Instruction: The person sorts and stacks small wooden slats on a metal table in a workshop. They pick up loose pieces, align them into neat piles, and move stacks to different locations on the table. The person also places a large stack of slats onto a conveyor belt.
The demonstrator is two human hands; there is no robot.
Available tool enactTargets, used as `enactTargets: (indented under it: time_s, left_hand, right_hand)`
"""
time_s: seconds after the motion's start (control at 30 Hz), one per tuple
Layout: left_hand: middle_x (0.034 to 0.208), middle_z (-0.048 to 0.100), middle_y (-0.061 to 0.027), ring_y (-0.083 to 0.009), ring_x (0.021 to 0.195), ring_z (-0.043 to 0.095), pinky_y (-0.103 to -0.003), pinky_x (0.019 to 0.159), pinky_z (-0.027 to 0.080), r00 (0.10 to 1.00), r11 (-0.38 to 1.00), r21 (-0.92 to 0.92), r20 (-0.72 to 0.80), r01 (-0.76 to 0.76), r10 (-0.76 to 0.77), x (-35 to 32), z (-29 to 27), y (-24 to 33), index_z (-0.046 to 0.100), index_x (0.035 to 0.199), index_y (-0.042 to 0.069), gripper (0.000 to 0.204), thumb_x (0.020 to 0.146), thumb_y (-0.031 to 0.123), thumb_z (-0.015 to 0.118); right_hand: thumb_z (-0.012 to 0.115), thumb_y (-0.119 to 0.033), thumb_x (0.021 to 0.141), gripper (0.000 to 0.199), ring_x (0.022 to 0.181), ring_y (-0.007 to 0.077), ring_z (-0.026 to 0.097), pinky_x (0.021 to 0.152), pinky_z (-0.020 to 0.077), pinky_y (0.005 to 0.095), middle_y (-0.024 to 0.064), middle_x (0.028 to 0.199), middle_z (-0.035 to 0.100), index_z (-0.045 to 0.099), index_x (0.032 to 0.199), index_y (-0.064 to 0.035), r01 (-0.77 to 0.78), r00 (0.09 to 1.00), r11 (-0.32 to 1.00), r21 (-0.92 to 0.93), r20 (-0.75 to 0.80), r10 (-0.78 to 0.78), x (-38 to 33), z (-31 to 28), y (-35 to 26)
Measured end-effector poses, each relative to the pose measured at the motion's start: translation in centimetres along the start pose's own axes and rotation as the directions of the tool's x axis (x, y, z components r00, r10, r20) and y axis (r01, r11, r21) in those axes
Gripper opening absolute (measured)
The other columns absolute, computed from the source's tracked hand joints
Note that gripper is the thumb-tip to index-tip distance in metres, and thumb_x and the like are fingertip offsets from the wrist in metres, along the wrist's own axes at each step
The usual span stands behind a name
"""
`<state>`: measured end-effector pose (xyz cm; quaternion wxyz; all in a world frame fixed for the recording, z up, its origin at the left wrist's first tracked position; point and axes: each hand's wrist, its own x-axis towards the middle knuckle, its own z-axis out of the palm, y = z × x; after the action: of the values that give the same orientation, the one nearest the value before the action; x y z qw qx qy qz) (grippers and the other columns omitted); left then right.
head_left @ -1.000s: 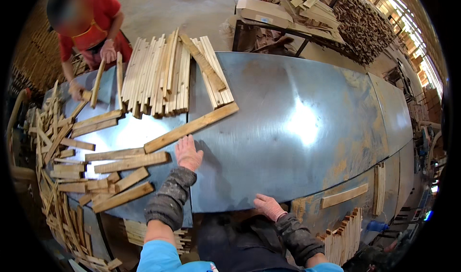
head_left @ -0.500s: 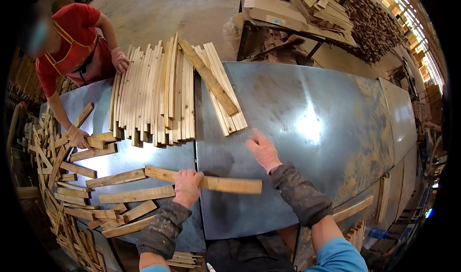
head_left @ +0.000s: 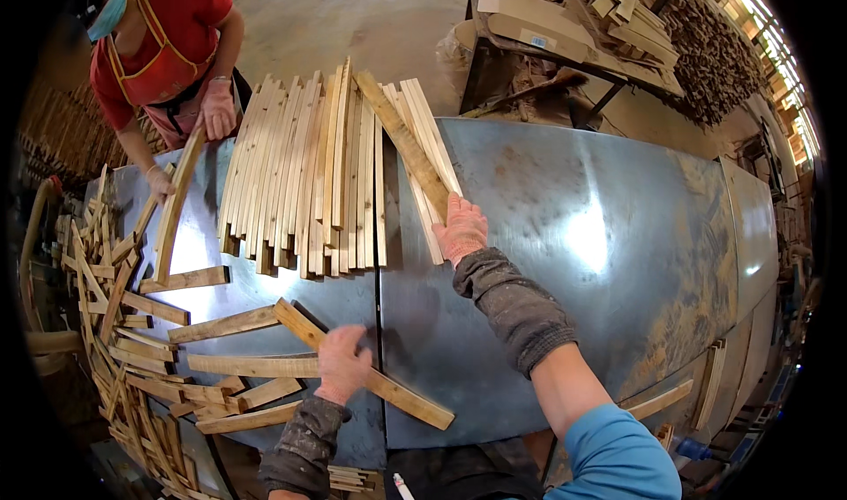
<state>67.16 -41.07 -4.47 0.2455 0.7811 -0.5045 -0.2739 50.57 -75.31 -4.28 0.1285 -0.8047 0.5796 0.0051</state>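
Fingers, head view: on our right hand (head_left: 462, 231) they reach together over the lower end of a brown plank (head_left: 401, 138); we cannot tell whether they pinch it or only rest on it. On our left hand (head_left: 344, 363), blurred, they look slightly spread, the thumb side apart; we cannot tell whether they grip.
Brown plank: it lies aslant on a small group of pale strips (head_left: 430, 134), its lower end at our right hand.
Loose plank (head_left: 410, 398): it runs aslant beneath our left hand, across the seam (head_left: 382, 350) of the metal table (head_left: 529, 323).
Strip row (head_left: 291, 165): pale lengths lie side by side just left of the small group, their near ends uneven.
Co-worker (head_left: 168, 67): across the table, this person's hands are at a raised plank (head_left: 181, 202).
Plank heap (head_left: 106, 323): pieces lie crossed at the left.
Good handling: we judge that a firm hold on the brown plank, with a level lift, would spare the strips beneath from being dragged askew. Our left hand would best steady the loose plank near its middle, where it should balance, and keep its ends clear of neighbouring pieces.
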Motion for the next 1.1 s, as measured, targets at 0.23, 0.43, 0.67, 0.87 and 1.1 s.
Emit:
enactTargets:
  time_s: [0.23, 0.43, 0.67, 0.87, 1.1]
  left_hand:
    - [0.160, 0.049, -0.0304, -0.0462, 0.150, 0.045, -0.051, 0.125, 0.037, 0.879, 0.988, -0.008, -0.454, 0.156, -0.143, 15.5, -4.3, 2.2, 0.036, 0.164, -0.003, 0.099, 0.086, 0.032, 0.084]
    - [0.159, 0.051, -0.0288, -0.0406, 0.148, 0.052, -0.049, 0.124, 0.044, 0.859, 0.877, 0.068, -0.250, 0.476, -0.447, 26.0, -6.5, 4.4, 0.041, 0.161, -0.001, 0.095, 0.087, 0.041, 0.084]
    - [0.134, 0.065, -0.0279, -0.0410, 0.123, 0.068, -0.048, 0.106, 0.055, 0.835, 0.848, 0.016, -0.182, 0.530, -0.519, 27.9, -7.2, 4.6, 0.062, 0.124, -0.004, 0.057, 0.083, 0.030, 0.081]
    - [0.102, 0.070, -0.0218, -0.0332, 0.092, 0.071, -0.047, 0.086, 0.058, 0.883, 0.928, -0.099, -0.283, 0.360, -0.373, 20.1, -4.5, 5.8, 0.062, 0.109, -0.005, 0.048, 0.079, 0.026, 0.081]
    - [0.097, 0.069, -0.0138, -0.0235, 0.078, 0.069, -0.038, 0.070, 0.058, 0.912, 0.724, -0.619, -0.030, 0.304, -0.408, 6.6, 0.9, 14.7, 0.063, 0.118, -0.002, 0.044, 0.081, 0.014, 0.080]
  right_hand:
    - [0.080, -0.036, 0.093, 0.088, 0.122, 0.0405, 0.066, 0.108, 0.0527, 0.0443, 0.0217, 0.137, 0.067, 0.043, 0.163, 0.0017, -0.112, 0.979, 0.774, 0.623, 0.203, -0.022, -2.1, -1.6, 1.7]
    - [0.083, -0.017, 0.093, 0.092, 0.110, 0.0230, 0.065, 0.094, 0.0552, 0.0345, 0.0189, 0.125, 0.069, 0.035, 0.167, 0.0081, -0.345, 0.915, 0.310, 0.886, 0.391, -0.099, -6.9, -4.2, 1.1]
    - [0.078, -0.013, 0.096, 0.092, 0.097, 0.0180, 0.062, 0.087, 0.0551, 0.0333, 0.0098, 0.113, 0.062, 0.026, 0.169, 0.0102, -0.457, 0.867, 0.010, 0.889, 0.448, -0.221, -8.0, -5.2, 1.9]
    - [0.076, -0.009, 0.099, 0.091, 0.105, 0.0182, 0.062, 0.095, 0.0539, 0.0347, 0.0104, 0.119, 0.062, 0.023, 0.172, 0.0059, -0.414, 0.883, 0.012, 0.910, 0.405, -0.236, -12.5, -5.7, 3.7]
    - [0.079, -0.004, 0.097, 0.094, 0.121, 0.0209, 0.062, 0.108, 0.0513, 0.0346, 0.0131, 0.132, 0.063, 0.024, 0.172, 0.0026, -0.370, 0.929, 0.000, 0.929, 0.369, 0.018, -22.3, -4.7, 6.4]
